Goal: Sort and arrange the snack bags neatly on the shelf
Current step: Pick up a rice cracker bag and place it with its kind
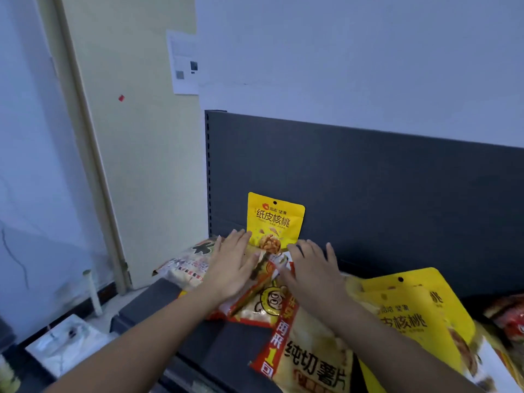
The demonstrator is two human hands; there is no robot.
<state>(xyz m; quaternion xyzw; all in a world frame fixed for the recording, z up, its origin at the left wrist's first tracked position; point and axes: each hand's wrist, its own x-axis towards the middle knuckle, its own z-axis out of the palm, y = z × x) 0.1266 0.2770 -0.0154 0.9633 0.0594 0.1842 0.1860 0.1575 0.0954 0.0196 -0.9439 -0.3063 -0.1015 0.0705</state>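
Yellow walnut bag [273, 219] is the only one stood up so far, upright against the dark back panel [397, 194] at the left end of the shelf [204, 347]. The other bags lie in a loose heap in front of it. Your left grip [231, 268] lies flat, fingers straight, palm down across the pale bag [187, 268] and the cartoon-face bag [272, 304]. Your right grip [314, 273] is flat too, fingers spread over the top end of the big crisp bag w/ the red strip [309, 353]. Neither is clenched or grasping anything, they're just pressing. Looks like you're abt to separate the pile, so take one bag at a time. Pinch it by the top seal, not the puffed middle; these look air-filled and slick, and prob. slide over each other if dragged. The second yellow bag [411, 313], lying flat at the right, is the obvious match for the upright one, so I'd stand it beside that, face fwd, base fully on the shelf. Mind the pale bag: its corner seems to overhang the shelf's left end, and a sideways shove could tip it off. Red packet [510, 316] at far right is cut off by the frame, can't tell what it is.
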